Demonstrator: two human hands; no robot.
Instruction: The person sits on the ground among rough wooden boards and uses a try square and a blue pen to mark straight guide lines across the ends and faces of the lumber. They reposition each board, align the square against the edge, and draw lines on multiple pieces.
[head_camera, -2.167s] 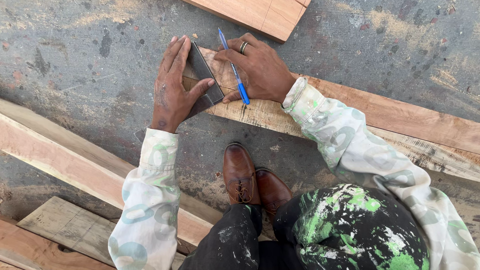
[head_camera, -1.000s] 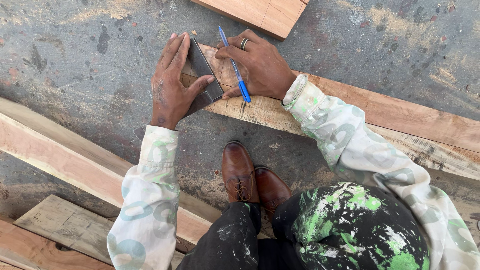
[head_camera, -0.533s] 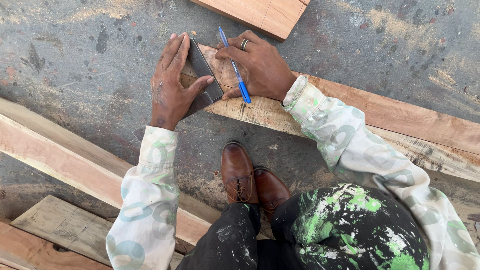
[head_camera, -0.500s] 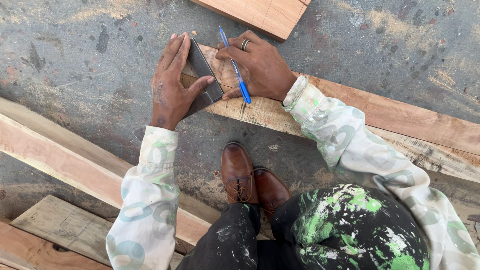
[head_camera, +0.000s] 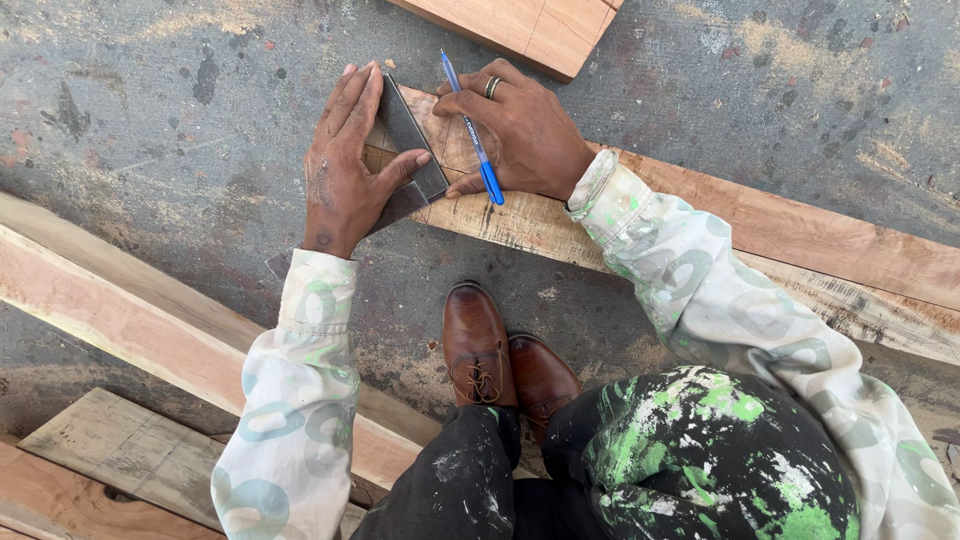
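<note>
A: What is the left hand (head_camera: 348, 165) doing?

B: It lies flat on a grey metal square (head_camera: 408, 140), fingers stretched out together, thumb pressed on its edge. The square sits on the end of a long wooden plank (head_camera: 800, 225) on the concrete floor (head_camera: 150, 100).

A: And the right hand (head_camera: 525, 135)?

B: Its fingers are pinched on a blue pen (head_camera: 474, 150), resting on that same plank, just beside the square.

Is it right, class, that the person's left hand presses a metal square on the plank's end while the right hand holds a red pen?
Not quite: the pen is blue, not red, as the head view shows. The rest holds: the left hand presses the metal square on the end of the plank, and the right hand holds the pen.
</note>
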